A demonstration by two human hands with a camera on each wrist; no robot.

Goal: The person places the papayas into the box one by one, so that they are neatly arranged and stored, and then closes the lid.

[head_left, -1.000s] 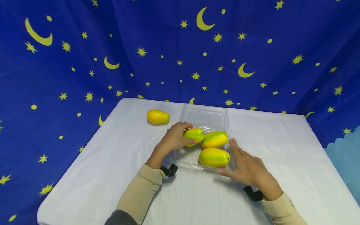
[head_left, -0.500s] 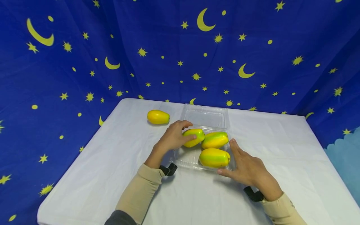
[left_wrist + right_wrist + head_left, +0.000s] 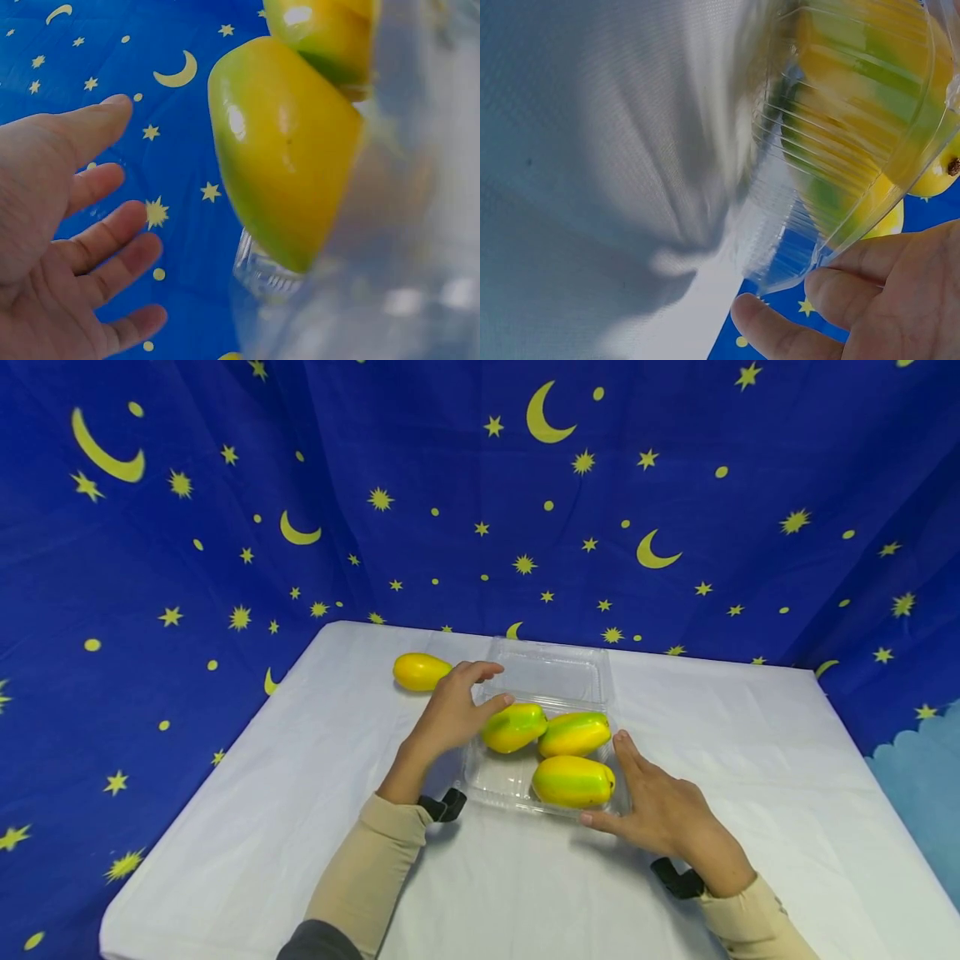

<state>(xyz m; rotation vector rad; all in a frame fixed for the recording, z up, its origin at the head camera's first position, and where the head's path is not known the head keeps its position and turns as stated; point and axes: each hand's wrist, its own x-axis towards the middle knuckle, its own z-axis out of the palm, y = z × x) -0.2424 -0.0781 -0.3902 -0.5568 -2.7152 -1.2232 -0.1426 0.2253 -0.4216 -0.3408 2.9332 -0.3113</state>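
Three yellow-green papayas lie in a clear plastic clamshell container [image 3: 498,781]: one at the left [image 3: 513,728], one at the back right, and a front papaya [image 3: 573,782]. My left hand [image 3: 448,714] is raised over the container's left side with fingers spread, holding nothing. In the left wrist view, a gap shows between that hand [image 3: 67,247] and the nearest papaya [image 3: 281,150]. My right hand [image 3: 663,810] rests at the container's front right corner, fingers extended; the right wrist view shows its fingertips touching the clear wall [image 3: 840,172].
Another papaya [image 3: 420,672] lies on the white tablecloth [image 3: 300,777] at the back left, partly behind the left fingers. The container's lid [image 3: 551,670] is laid back toward the far edge. A blue curtain [image 3: 450,460] with moons and stars surrounds the table.
My left hand has let go of the left papaya and moved up and back toward the loose one. That papaya rests slightly further left in the container. My right hand has stayed put.
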